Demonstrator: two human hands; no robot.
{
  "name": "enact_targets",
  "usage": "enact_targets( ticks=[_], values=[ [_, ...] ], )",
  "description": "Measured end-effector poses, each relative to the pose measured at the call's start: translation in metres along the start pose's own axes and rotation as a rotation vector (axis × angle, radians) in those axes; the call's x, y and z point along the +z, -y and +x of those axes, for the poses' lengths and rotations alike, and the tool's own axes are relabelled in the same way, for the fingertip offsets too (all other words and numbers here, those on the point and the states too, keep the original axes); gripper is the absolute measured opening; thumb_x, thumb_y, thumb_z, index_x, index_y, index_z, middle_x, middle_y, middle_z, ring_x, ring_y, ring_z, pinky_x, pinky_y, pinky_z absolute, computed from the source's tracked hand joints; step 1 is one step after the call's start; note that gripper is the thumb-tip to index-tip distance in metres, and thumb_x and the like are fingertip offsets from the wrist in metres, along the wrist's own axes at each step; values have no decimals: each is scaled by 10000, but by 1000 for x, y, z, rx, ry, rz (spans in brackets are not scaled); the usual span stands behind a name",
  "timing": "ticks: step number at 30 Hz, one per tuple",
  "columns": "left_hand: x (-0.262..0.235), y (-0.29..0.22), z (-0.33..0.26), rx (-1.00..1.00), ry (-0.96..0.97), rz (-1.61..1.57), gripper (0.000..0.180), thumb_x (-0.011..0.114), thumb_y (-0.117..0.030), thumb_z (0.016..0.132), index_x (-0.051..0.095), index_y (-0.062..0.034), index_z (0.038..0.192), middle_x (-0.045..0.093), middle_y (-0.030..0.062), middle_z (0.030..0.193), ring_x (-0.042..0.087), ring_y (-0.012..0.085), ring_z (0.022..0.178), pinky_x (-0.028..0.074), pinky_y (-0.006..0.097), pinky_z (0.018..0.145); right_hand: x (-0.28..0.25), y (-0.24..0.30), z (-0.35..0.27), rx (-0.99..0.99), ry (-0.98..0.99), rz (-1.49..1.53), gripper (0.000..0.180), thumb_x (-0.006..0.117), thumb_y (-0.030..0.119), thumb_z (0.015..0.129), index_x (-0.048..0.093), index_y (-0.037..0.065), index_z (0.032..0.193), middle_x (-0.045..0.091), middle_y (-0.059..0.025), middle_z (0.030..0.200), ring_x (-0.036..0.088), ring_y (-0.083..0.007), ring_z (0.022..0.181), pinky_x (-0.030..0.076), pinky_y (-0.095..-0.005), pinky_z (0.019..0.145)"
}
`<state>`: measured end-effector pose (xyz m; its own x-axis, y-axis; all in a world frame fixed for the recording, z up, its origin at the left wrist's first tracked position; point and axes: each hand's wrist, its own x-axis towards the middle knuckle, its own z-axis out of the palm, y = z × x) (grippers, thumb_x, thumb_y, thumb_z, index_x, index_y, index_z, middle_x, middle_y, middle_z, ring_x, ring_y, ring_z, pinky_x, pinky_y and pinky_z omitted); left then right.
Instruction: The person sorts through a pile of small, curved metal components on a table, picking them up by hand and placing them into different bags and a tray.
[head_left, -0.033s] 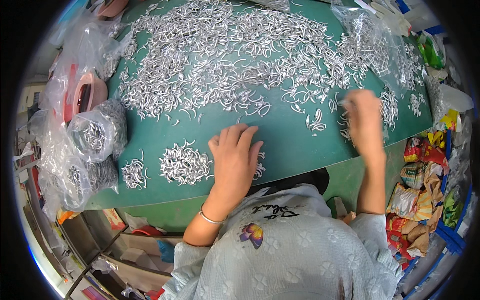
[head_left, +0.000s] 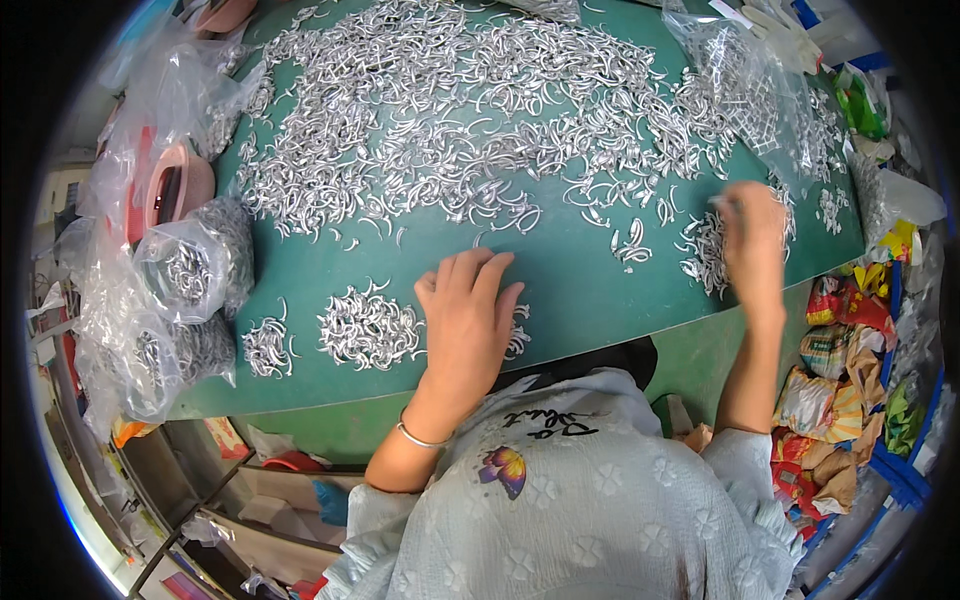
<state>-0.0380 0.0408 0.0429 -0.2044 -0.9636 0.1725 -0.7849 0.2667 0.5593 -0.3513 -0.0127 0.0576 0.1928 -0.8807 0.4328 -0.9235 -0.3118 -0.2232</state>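
My left hand rests on the green table with its fingers apart and loosely bent. Its palm partly covers a small pile of curved silver pieces, some of which show at its right edge. Touching or just beside it on the left lies a larger pile of these pieces. My right hand is raised over the right side, its fingers pinched and a little blurred. A small silvery bit shows at its fingertips, seemingly a curved piece. Under and beside that hand sits another pile.
A wide spread of curved silver pieces covers the far part of the green table. Clear bags of pieces and a pink container stand at the left. Another clear bag lies far right; colourful packages lie beyond the right edge.
My right hand has moved a short way right, and more of the pile beside it now shows. My left hand has stayed in place.
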Motion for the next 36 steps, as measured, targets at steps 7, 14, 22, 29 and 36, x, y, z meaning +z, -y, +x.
enact_targets(
  ticks=[7, 14, 22, 29, 36],
  values=[
    [1, -1, 4, 5, -5, 21, 333, 722, -82, 810, 626, -64, 1128, 591, 77, 1087, 541, 259, 998, 352, 382, 882, -12, -34, -12, 227, -9, -308, 116, 684, 53, 806, 601, 51, 888, 607, -110, 922, 551, -309, 902, 392, -424, 778],
    [2, -2, 7, 56, 11, 36, 338, 702, -110, 823, 608, -49, 1141, 575, 88, 1094, 533, 262, 989, 347, 411, 864, 45, 88, 9, -32, 262, 119, 151, 728, 102, 764, 612, 37, 835, 536, -72, 914, 495, -259, 909, 356, -377, 804],
    [3, 4, 8, 18, 12, 36, 339, 712, -88, 820, 617, -62, 1144, 589, 80, 1087, 540, 258, 994, 347, 388, 875, 1, 31, 7, -18, 100, -16, 91, 688, 121, 826, 624, 60, 850, 591, -81, 889, 552, -274, 916, 361, -403, 822],
    [3, 0, 20, 63, 23, 38, 337, 695, -76, 826, 612, -63, 1152, 569, 84, 1132, 528, 261, 1023, 347, 396, 873, -28, -61, -31, 398, 173, -618, 75, 638, 147, 866, 641, 72, 860, 609, -74, 902, 566, -275, 923, 387, -426, 805],
    [17, 7, 43, 254, 77, 165, 343, 671, -41, 810, 616, -70, 1148, 540, 96, 1226, 488, 294, 1144, 349, 425, 907, 24, 64, 13, 64, 236, 119, 222, 730, 141, 784, 637, 36, 956, 611, -124, 935, 568, -299, 940, 390, -398, 823]
  ],
)
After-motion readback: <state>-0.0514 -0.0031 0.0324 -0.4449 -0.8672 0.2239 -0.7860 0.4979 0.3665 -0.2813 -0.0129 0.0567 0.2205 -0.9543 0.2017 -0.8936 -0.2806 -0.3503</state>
